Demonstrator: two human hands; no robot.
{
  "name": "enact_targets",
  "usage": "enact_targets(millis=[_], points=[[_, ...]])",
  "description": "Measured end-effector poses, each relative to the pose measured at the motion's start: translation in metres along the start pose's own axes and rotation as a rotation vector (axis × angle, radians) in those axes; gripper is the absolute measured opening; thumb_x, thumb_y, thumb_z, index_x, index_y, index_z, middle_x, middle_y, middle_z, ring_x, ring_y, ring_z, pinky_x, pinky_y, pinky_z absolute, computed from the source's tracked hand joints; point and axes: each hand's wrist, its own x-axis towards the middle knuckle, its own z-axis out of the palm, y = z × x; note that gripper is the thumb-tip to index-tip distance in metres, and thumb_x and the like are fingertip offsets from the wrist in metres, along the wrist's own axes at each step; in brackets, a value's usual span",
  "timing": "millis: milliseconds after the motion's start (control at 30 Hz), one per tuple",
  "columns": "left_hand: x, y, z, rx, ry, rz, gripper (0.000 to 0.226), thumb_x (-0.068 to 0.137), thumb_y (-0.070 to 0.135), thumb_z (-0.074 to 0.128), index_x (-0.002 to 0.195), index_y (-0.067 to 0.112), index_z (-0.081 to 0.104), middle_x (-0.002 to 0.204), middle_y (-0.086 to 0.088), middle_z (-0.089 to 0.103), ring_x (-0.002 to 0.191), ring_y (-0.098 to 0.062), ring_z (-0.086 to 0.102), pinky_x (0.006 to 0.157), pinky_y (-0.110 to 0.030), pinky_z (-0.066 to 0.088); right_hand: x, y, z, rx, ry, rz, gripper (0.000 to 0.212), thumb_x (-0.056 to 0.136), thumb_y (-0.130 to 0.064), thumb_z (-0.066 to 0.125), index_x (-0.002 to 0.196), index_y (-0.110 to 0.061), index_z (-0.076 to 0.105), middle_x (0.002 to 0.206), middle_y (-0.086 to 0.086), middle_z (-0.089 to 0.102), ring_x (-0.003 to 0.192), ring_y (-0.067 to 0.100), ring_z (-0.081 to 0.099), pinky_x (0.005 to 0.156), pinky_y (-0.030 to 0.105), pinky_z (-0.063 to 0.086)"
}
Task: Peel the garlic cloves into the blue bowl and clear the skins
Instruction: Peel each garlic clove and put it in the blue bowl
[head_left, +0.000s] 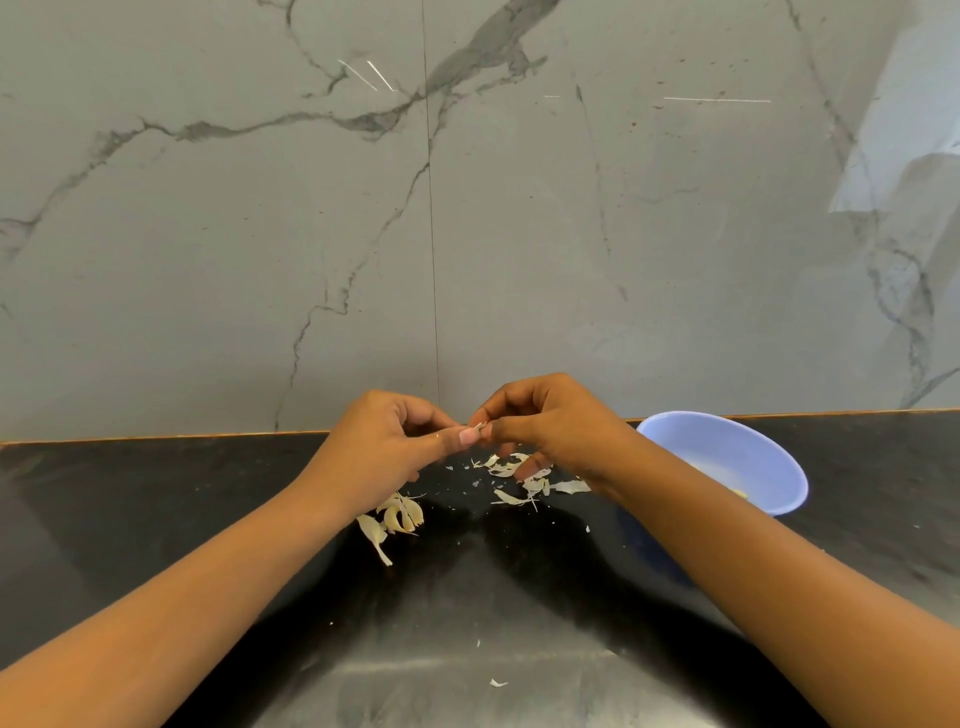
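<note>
From the head view, a small pale garlic clove (479, 427) sits raised above the counter (156, 493), pinched between the fingertips of the left hand (387, 441) and the right hand (545, 426), both curled tight on it; only a sliver of it shows between the thumbs. At 6 o'clock under the right hand lie thin, papery, curled skins (519, 478), scattered loose on the dark, glossy stone. At 6 o'clock of the left hand rests a cluster of unpeeled cloves (400, 517), cream and ridged. The blue bowl (717, 452), smooth, round plastic, stands at 3 o'clock just beside the right wrist, near the counter's back edge, a pale piece inside it. A grey-veined marble wall (260, 208) rises straight behind; bare counter stretches toward 9 o'clock
</note>
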Motion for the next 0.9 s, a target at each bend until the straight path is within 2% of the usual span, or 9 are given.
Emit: enact_targets(millis=[133,333,500,600,667,767,833,900], points=[[0.001,0.000,0.002,-0.074,0.006,-0.055,0.034,0.063,0.052,0.070,0.080,0.023,0.077,0.075,-0.001,0.073,0.064,-0.004,0.064,0.049,-0.016,0.046,-0.002,0.000,0.000,-0.064,-0.028,-0.045,0.010,0.085,-0.017,0.072,0.094,-0.020,0.069,0.077,-0.001,0.070,0.064,0.004,0.063,0.060,0.024,0.057],[0.001,-0.002,0.002,-0.160,-0.025,-0.104,0.009,0.083,0.025,0.070,0.085,0.017,0.075,0.073,0.005,0.073,0.060,-0.005,0.063,0.050,-0.019,0.046,-0.005,-0.004,-0.002,-0.111,-0.080,-0.062,0.028,0.085,-0.010,0.071,0.108,-0.020,0.058,0.076,0.000,0.070,0.066,0.007,0.066,0.064,0.024,0.058],[0.004,-0.004,0.003,-0.084,0.052,-0.055,0.010,0.091,0.025,0.062,0.088,0.018,0.068,0.079,0.004,0.072,0.059,-0.010,0.064,0.051,-0.023,0.047,-0.005,-0.006,-0.009,-0.158,-0.139,-0.029,0.035,0.085,-0.007,0.069,0.115,-0.019,0.056,0.082,0.002,0.071,0.070,0.008,0.067,0.066,0.023,0.058],[0.006,-0.005,0.005,-0.060,0.100,-0.028,0.006,0.092,0.024,0.061,0.093,0.025,0.067,0.083,0.005,0.071,0.061,-0.008,0.064,0.050,-0.022,0.048,-0.006,-0.009,-0.019,-0.177,-0.147,0.000,0.034,0.085,-0.005,0.068,0.114,-0.018,0.056,0.083,0.002,0.071,0.072,0.010,0.068,0.067,0.022,0.058],[0.006,-0.004,0.007,-0.026,0.073,0.004,0.020,0.093,0.017,0.061,0.100,0.036,0.065,0.089,0.010,0.071,0.071,-0.003,0.066,0.056,-0.020,0.051,-0.007,-0.010,-0.028,-0.165,-0.155,0.027,0.031,0.086,-0.002,0.067,0.111,-0.018,0.057,0.088,0.005,0.073,0.078,0.016,0.071,0.073,0.026,0.059],[0.005,-0.003,0.010,0.087,0.018,0.078,0.031,0.091,0.015,0.064,0.109,0.040,0.065,0.100,0.022,0.070,0.091,0.010,0.062,0.077,-0.013,0.049,-0.007,-0.010,-0.035,-0.133,-0.149,0.049,0.028,0.086,0.001,0.065,0.108,-0.015,0.059,0.091,0.010,0.074,0.085,0.022,0.071,0.081,0.034,0.059],[0.004,0.000,0.011,0.159,0.022,0.110,0.017,0.086,0.024,0.070,0.098,0.036,0.072,0.089,0.020,0.072,0.084,0.008,0.064,0.074,-0.008,0.046,-0.006,-0.010,-0.035,-0.136,-0.150,0.062,0.027,0.085,0.001,0.066,0.106,-0.014,0.059,0.091,0.012,0.074,0.084,0.024,0.071,0.082,0.035,0.059],[0.004,0.001,0.010,0.194,0.050,0.130,0.004,0.079,0.032,0.075,0.083,0.033,0.074,0.075,0.015,0.072,0.075,0.002,0.066,0.067,-0.012,0.048,-0.006,-0.009,-0.033,-0.153,-0.155,0.069,0.026,0.084,0.000,0.067,0.104,-0.015,0.058,0.089,0.013,0.074,0.081,0.023,0.071,0.080,0.033,0.059]])
